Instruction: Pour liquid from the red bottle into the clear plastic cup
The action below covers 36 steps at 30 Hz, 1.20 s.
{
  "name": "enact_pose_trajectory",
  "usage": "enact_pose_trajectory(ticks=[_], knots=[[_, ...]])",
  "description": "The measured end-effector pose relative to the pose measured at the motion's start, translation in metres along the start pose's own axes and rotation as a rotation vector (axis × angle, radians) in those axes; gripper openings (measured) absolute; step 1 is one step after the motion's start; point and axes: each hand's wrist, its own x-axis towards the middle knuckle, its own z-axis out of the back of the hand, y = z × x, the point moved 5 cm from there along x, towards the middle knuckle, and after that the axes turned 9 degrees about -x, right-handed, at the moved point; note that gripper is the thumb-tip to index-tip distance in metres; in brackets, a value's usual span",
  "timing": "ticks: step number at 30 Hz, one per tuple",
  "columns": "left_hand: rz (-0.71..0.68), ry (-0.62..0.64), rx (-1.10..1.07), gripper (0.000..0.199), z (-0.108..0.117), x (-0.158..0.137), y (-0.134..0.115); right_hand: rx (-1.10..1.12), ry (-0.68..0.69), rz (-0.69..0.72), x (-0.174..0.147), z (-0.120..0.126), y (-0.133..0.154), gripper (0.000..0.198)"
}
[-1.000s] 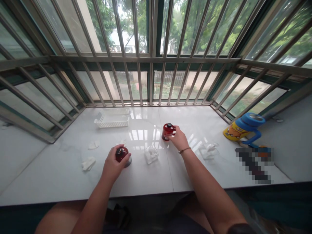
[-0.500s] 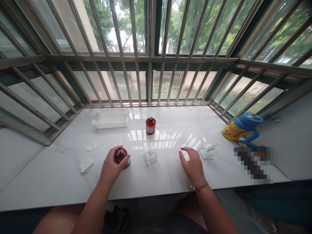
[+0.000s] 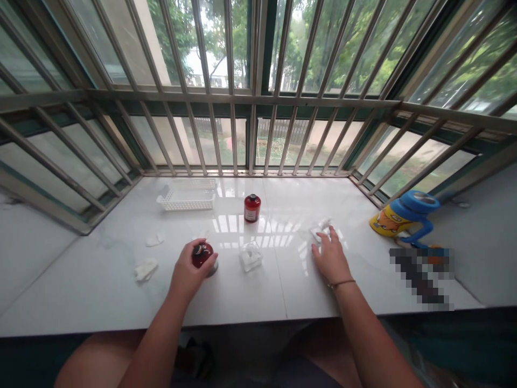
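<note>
My left hand (image 3: pixel 191 272) is wrapped round a dark red bottle (image 3: pixel 202 254) with a black cap, which stands on the white counter. My right hand (image 3: pixel 332 256) has its fingers spread at the near edge of a clear container (image 3: pixel 321 230) with something white in it. Those fingertips overlap the container, so I cannot tell whether they touch it. A second clear container (image 3: pixel 251 257), also with white stuff in or on it, sits between my hands. Behind it a second red bottle (image 3: pixel 252 209) with a pale label and black cap stands upright.
A white perforated basket (image 3: pixel 188 205) lies at the back left. Crumpled white pieces (image 3: pixel 146 269) rest left of my left hand. A blue and yellow jug (image 3: pixel 406 213) and a blurred-out dark object (image 3: pixel 420 275) are at the right. Metal bars (image 3: pixel 250 99) line the windows behind.
My right hand has moved to the right and away from me, its fingers now spread. The right-hand clear container appears further left and back. My left hand stays on its bottle.
</note>
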Motion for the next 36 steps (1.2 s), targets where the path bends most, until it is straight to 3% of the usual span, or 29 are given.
enact_pose_trajectory(ticks=[5, 9, 13, 16, 19, 24, 26, 28, 31, 36], knots=[[0.008, 0.000, -0.010, 0.055, 0.000, 0.000, -0.002, 0.146, 0.100, 0.146, 0.052, -0.026, 0.054, 0.052], [0.006, -0.001, -0.016, 0.054, 0.000, -0.001, -0.005, 0.241, 0.063, 0.197, 0.061, -0.020, 0.097, 0.039], [-0.007, 0.000, -0.024, 0.052, 0.000, -0.002, -0.005, 0.364, 0.080, 0.332, 0.030, -0.004, 0.151, 0.036], [-0.024, -0.002, -0.026, 0.053, -0.003, -0.001, -0.002, 0.510, 0.220, 0.481, -0.003, -0.006, 0.190, 0.058], [-0.055, -0.016, -0.015, 0.057, -0.010, 0.003, 0.001, 0.625, 0.303, 0.522, -0.026, -0.015, 0.214, 0.072], [-0.211, -0.079, 0.098, 0.082, -0.016, 0.008, -0.009, 0.631, 0.291, 0.479, -0.059, -0.012, 0.220, 0.058], [-0.327, -0.145, 0.172, 0.095, -0.015, -0.002, -0.024, 0.646, 0.308, 0.474, -0.078, -0.005, 0.214, 0.061], [-0.436, -0.165, 0.189, 0.096, -0.016, -0.021, -0.042, 0.652, 0.317, 0.472, -0.098, 0.001, 0.204, 0.064], [-0.475, -0.009, 0.065, 0.086, -0.033, -0.056, -0.060, 0.628, 0.274, 0.425, -0.121, 0.003, 0.187, 0.069], [-0.304, 0.585, -0.104, 0.064, -0.092, -0.101, -0.059, 0.588, 0.185, 0.295, -0.136, -0.012, 0.173, 0.070]])
